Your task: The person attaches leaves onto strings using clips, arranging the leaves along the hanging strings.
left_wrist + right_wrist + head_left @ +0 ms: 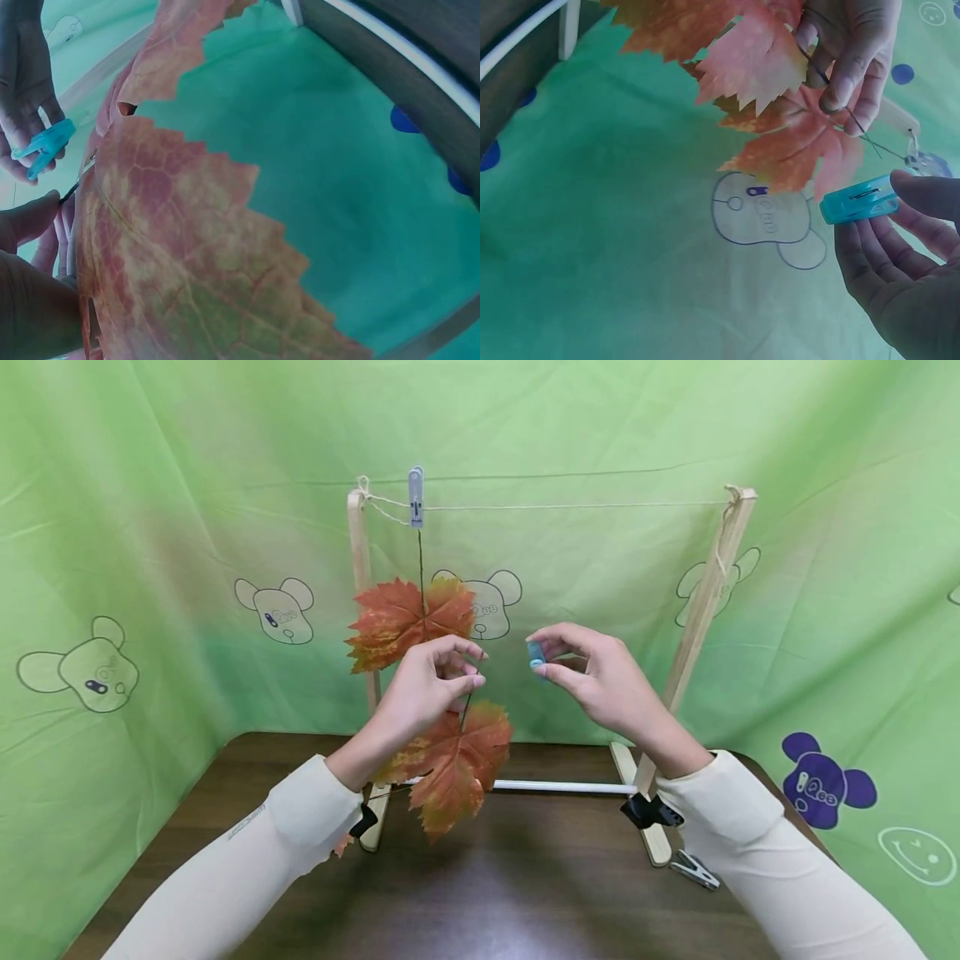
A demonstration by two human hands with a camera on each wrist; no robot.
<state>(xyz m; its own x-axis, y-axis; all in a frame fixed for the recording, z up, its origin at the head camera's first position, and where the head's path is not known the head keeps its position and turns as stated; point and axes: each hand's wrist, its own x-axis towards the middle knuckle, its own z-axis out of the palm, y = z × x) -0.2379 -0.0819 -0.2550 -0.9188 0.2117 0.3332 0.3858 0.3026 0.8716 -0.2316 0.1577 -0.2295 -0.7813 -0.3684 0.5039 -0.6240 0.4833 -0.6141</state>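
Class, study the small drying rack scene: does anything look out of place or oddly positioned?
One grey clothespin lies loose on the table beside the rack's right foot, off the string. Otherwise nothing stands out; the hung leaf dangles straight.

The green backdrop cloth (150, 485) carries cartoon bear heads; the purple one (821, 779) near its right edge shows small lettering that looks like "Qee", and the outlined bear (487, 602) behind the rack shows "Qoo" or similar, too small to be sure. Nothing else is readable.
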